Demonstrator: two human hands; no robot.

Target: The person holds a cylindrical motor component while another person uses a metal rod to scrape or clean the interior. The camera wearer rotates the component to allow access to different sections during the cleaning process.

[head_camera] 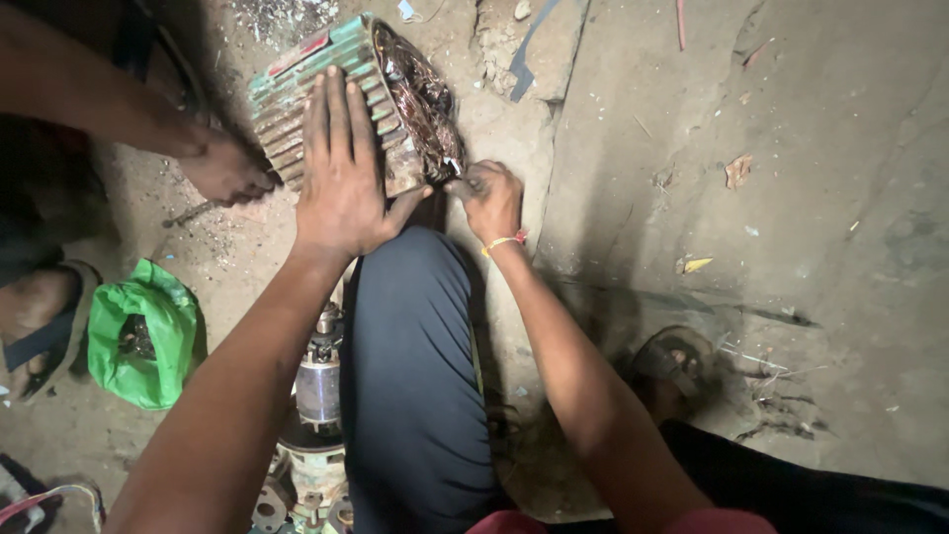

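Observation:
A green ribbed electric motor housing (297, 84) lies on its side on the dirt floor, its open end showing dark copper windings (420, 94). My left hand (341, 173) rests flat on top of the housing with fingers spread, pressing it down. My right hand (487, 198) is closed at the lower edge of the windings, pinching a strand or small tool there; I cannot tell which. Another person's hand (227, 168) braces the housing from the left.
My knee in dark trousers (410, 346) sits just below the housing. A motor rotor and metal parts (316, 405) lie by my leg. A green plastic bag (143, 336) and another person's sandalled foot (40, 326) are at left. Concrete slab at right.

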